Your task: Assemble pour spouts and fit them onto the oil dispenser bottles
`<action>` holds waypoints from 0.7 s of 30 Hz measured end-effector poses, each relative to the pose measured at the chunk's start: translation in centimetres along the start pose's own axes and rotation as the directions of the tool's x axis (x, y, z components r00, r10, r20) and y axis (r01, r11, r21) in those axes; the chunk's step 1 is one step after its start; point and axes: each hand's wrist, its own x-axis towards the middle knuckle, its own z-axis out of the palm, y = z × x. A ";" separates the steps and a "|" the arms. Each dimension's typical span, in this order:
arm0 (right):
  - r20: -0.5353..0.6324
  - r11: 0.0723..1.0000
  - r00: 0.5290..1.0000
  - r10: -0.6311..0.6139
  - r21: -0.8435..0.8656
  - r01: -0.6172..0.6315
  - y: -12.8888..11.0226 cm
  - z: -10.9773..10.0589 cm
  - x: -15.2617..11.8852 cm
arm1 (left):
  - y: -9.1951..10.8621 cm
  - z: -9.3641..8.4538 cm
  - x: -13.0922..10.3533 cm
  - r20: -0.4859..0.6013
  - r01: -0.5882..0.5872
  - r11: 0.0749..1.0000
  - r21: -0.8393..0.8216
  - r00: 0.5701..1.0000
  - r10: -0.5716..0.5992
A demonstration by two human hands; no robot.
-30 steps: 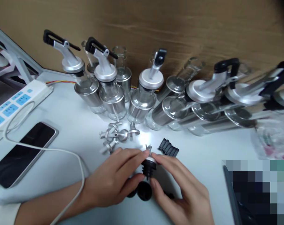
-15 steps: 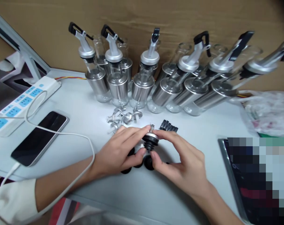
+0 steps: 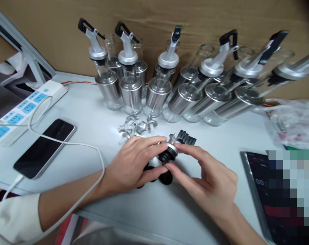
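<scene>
Between both hands is a small stopper (image 3: 168, 153) with a silver collar, a ribbed black lower part and a metal piece on top. My left hand (image 3: 137, 158) grips it from the left with fingertips and thumb. From the right, my right hand (image 3: 210, 173) pinches it between forefinger and thumb. Round black parts (image 3: 166, 177) lie under the hands, partly hidden. Beyond my left hand lies a pile of silver spout pieces (image 3: 136, 126). Several short black levers (image 3: 186, 137) lie just past the stopper.
Glass bottles with steel sleeves (image 3: 131, 92) stand at the back, the front ones topped with pourers. At left are a phone (image 3: 44, 148), a white cable (image 3: 90, 146) and a power strip (image 3: 29, 107). A tablet-like screen (image 3: 259, 197) and a plastic bag (image 3: 294, 122) are at right.
The stopper has tilted, its top leaning right, and both hands have shifted slightly to the right with it. The whole view has moved a little.
</scene>
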 end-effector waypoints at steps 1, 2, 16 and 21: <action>0.005 1.000 1.000 0.001 0.003 -0.001 0.0 -0.1 0.0 | 0.0 0.0 0.0 -0.005 -0.005 1.000 0.002 1.000 0.005; 0.012 1.000 1.000 0.000 0.011 0.000 0.0 -0.1 -0.1 | -0.1 0.0 0.1 -0.010 -0.007 1.000 0.003 1.000 0.007; 0.070 0.985 0.986 0.154 0.066 -0.159 0.4 -0.3 -0.2 | -0.3 -0.2 0.3 -0.026 0.029 0.990 -0.136 0.999 -0.033; 0.103 0.982 0.983 0.152 0.098 -0.162 0.9 -0.5 0.2 | 0.1 -0.2 0.3 0.007 0.058 0.978 -0.198 0.998 -0.058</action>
